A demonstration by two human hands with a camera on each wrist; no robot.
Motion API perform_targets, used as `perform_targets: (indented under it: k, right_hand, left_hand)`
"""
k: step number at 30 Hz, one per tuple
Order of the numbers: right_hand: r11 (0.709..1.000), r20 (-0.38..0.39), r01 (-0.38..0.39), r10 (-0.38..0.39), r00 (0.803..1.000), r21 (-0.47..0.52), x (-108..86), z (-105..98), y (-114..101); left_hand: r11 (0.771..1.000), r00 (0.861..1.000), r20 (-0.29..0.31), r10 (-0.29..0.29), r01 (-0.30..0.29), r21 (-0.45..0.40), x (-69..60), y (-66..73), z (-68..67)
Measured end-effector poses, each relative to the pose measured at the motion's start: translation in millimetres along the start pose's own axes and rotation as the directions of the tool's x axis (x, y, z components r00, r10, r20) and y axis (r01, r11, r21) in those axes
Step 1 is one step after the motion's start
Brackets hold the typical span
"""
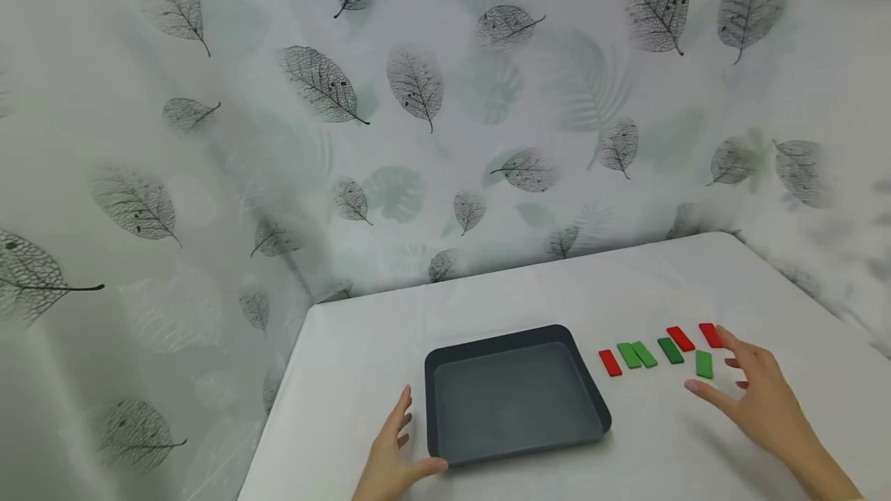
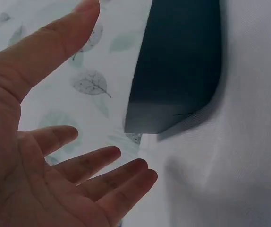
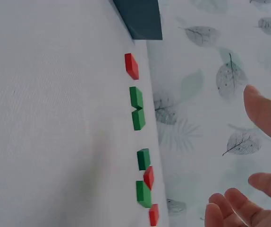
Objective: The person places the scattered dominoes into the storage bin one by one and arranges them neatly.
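The head view's bottom edge cut off the near side of the bench (image 1: pixel 334 377) and the left hand (image 1: pixel 390 458) at the wrist. The wrist views cropped the tray (image 2: pixel 178 56) and right hand (image 3: pixel 270 210).

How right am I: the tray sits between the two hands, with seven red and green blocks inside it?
One slip: the head view shows the blocks lying on the table beside the tray, not inside it. The rest is right: the tray sits between left hand and right hand.
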State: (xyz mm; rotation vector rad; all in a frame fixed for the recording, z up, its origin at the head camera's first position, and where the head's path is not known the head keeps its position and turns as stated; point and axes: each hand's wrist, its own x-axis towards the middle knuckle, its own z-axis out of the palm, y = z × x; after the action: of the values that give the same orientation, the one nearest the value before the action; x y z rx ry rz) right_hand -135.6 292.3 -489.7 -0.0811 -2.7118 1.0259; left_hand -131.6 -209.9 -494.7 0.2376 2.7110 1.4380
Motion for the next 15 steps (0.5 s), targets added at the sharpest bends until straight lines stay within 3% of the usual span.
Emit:
perform_targets:
  k: [3, 6, 9, 15]
  right_hand:
    - [0.988, 0.088, -0.131, 0.124, 0.988, 0.085, 10.1, -5, 17]
    - [0.964, 0.195, -0.233, 0.206, 0.959, 0.127, 20.1, -9, 32]
    - [0.958, 0.256, -0.265, 0.232, 0.938, 0.104, 28.2, -10, 43]
    - [0.965, 0.261, -0.261, 0.243, 0.934, 0.037, 38.7, -6, 54]
  left_hand:
    - [0.999, 0.999, 0.040, 0.005, -0.003, -0.052, 7.0, -7.5, 3.2]
    - [0.992, 0.997, 0.075, 0.009, 0.001, -0.128, 11.5, -14.5, 6.1]
    - [0.973, 0.995, 0.102, 0.011, 0.013, -0.228, 14.2, -19.8, 7.6]
    - [0.920, 0.993, 0.114, 0.000, 0.044, -0.388, 16.5, -27.1, 9.6]
